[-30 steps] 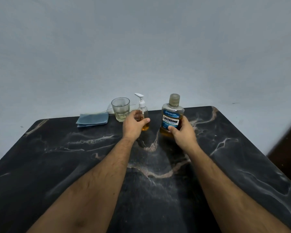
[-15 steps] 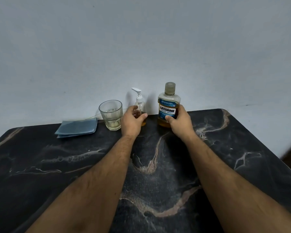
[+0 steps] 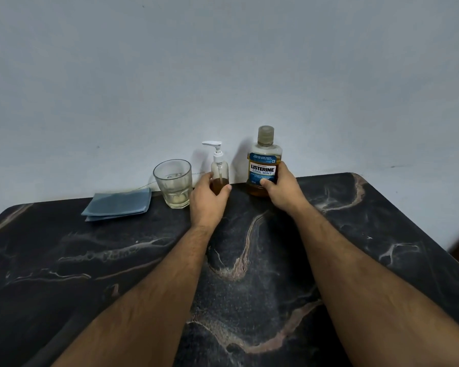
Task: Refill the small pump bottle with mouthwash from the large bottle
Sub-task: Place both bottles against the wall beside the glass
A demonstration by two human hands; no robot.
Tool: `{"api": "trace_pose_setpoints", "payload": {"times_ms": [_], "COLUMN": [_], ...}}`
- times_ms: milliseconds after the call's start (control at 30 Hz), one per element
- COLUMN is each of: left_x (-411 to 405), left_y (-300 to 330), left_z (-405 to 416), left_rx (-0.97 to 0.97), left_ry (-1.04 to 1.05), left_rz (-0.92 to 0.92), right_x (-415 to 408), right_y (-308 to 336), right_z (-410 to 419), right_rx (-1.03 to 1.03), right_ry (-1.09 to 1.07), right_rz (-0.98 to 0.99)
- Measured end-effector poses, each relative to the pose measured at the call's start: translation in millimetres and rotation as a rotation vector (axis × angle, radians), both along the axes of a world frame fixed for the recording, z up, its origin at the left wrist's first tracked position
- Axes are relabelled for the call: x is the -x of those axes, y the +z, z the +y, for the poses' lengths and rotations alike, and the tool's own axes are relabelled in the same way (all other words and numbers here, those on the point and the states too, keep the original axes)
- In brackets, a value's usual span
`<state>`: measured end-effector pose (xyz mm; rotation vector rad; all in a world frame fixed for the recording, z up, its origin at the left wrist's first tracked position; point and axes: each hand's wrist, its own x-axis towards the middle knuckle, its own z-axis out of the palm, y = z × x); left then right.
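Note:
The small clear pump bottle (image 3: 219, 168) stands upright near the wall, with a white pump head and a little amber liquid at its bottom. My left hand (image 3: 208, 201) is wrapped around its lower part. To its right stands the large mouthwash bottle (image 3: 264, 160), capped, with a blue label and amber liquid low inside. My right hand (image 3: 282, 190) grips that bottle from its right side, thumb across the front. Both bottles rest on the dark marbled table (image 3: 117, 260).
A clear drinking glass (image 3: 173, 182) holding a little pale liquid stands just left of my left hand. A folded blue cloth (image 3: 118, 203) lies further left by the wall. The table's right edge (image 3: 419, 229) runs diagonally toward me.
The view has shifted so that the table looks nearer and the bottles sit by the wall. Both hands keep their hold on the same bottles.

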<state>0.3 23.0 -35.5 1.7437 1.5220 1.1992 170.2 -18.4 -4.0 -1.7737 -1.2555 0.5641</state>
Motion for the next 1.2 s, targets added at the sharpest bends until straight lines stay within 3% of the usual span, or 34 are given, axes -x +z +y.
{"api": "trace_pose_setpoints", "payload": {"times_ms": [333, 533, 667, 1200], "left_x": [-1.4, -4.7, -5.5, -6.3], "left_y": [2.5, -1.0, -1.7, -3.2], "left_z": [7.9, 7.0, 5.7, 6.5], "left_rx": [0.041, 0.024, 0.003, 0.026], "left_ry": [-0.01, 0.034, 0.046, 0.05], "left_rz": [0.046, 0.052, 0.073, 0.053], "right_x": [-28.6, -27.1, -25.4, -43.2], "right_y": [22.2, 10.1, 3.0, 10.4], "right_z": [9.3, 8.3, 14.1, 20.2], "right_rx": [0.159, 0.059, -0.002, 0.125], "right_ry": [0.189, 0.153, 0.066, 0.23], "right_rz": [-0.057, 0.076, 0.031, 0.001]}}
